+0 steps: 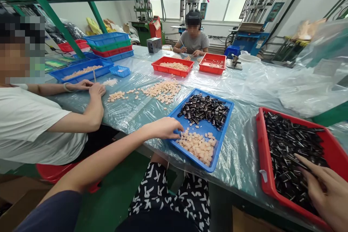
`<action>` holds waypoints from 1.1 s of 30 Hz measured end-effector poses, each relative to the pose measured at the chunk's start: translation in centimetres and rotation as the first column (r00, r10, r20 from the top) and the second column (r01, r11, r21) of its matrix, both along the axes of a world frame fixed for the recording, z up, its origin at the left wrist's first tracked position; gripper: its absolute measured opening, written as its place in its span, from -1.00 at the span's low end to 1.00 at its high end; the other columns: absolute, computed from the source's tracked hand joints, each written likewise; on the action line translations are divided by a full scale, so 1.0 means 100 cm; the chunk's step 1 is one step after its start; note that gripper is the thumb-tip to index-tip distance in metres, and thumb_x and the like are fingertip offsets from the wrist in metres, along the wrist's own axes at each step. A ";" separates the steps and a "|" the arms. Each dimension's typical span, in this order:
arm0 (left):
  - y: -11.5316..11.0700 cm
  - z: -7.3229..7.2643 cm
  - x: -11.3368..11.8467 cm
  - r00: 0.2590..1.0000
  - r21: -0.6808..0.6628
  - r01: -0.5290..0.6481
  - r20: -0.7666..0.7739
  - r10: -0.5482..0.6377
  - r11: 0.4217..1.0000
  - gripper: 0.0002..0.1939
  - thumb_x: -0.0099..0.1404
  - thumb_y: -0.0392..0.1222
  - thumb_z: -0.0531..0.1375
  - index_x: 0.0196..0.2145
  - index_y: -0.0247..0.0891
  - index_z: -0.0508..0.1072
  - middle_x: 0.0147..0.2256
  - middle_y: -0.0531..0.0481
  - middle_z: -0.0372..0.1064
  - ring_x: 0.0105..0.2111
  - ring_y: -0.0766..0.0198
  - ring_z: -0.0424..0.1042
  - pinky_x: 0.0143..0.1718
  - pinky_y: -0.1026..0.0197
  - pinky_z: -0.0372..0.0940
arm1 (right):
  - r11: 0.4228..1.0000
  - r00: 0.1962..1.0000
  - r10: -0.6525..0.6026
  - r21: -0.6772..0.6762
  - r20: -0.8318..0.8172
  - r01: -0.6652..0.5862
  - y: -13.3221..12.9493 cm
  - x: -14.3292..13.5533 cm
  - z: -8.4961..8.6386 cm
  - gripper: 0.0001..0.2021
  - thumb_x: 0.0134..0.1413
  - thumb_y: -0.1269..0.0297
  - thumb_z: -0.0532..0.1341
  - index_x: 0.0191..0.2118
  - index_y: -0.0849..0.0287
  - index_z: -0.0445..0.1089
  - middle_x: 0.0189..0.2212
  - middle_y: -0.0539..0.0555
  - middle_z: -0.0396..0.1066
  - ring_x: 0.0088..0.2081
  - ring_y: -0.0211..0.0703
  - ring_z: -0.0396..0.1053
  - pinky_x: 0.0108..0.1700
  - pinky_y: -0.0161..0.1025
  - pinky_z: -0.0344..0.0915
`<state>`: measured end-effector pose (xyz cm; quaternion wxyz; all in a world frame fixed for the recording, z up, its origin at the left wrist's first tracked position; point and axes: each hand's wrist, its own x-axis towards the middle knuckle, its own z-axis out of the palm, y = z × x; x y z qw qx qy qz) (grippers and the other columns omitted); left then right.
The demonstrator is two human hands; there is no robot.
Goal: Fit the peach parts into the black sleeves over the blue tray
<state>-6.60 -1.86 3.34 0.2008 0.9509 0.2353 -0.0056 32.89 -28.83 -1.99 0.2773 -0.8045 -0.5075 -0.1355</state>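
Pieces (198, 146), pebbly beige, in blue plastic tray (203, 129)
Left hand (170, 129) half-curled, can't tell if holding any; right hand (324, 185) closed on slim dark tool (302, 163) over glossy black bits (290, 141)

The left hand (173, 129) hung over the blue tray's (224, 136) left edge, beside pale pieces (199, 148); black pieces (202, 108) lay beyond. The right hand (323, 188) held a slim tool (299, 161) over the filled red bin (260, 148). A co-worker (194, 40) sat opposite.
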 end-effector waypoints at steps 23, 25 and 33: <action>-0.010 -0.016 0.051 0.797 -0.052 -0.151 0.584 0.153 0.987 -0.74 0.34 -0.18 0.16 -0.12 -0.35 0.55 -0.20 -0.13 0.53 -0.25 0.28 0.48 -0.26 0.26 0.39 | 0.830 0.781 0.553 0.112 -0.292 -0.546 0.063 -0.164 0.038 -0.67 0.32 0.17 0.12 0.13 0.10 0.34 -0.18 0.12 0.44 -0.46 -0.27 0.34 -0.46 -0.34 0.33; -0.050 -0.011 0.037 0.721 -0.279 -0.049 0.655 0.227 0.959 -0.73 0.32 -0.19 0.18 -0.10 -0.37 0.53 -0.25 -0.11 0.55 -0.36 0.34 0.49 -0.41 0.32 0.40 | 0.814 0.728 0.567 0.127 -0.384 -0.567 0.065 -0.180 0.031 -0.59 0.32 0.18 0.12 0.23 0.11 0.26 -0.16 0.13 0.48 -0.51 -0.27 0.37 -0.51 -0.35 0.35; -0.139 -0.038 -0.001 0.585 -0.097 -0.050 0.804 0.108 0.994 -0.81 0.23 -0.37 0.18 -0.19 -0.35 0.52 -0.27 -0.13 0.58 -0.25 0.27 0.56 -0.13 0.29 0.45 | 0.646 0.586 0.757 0.195 -0.290 -0.738 0.058 -0.216 -0.001 -0.59 0.26 0.46 0.06 0.18 0.14 0.38 -0.02 0.14 0.50 -0.08 -0.08 0.53 -0.04 -0.27 0.49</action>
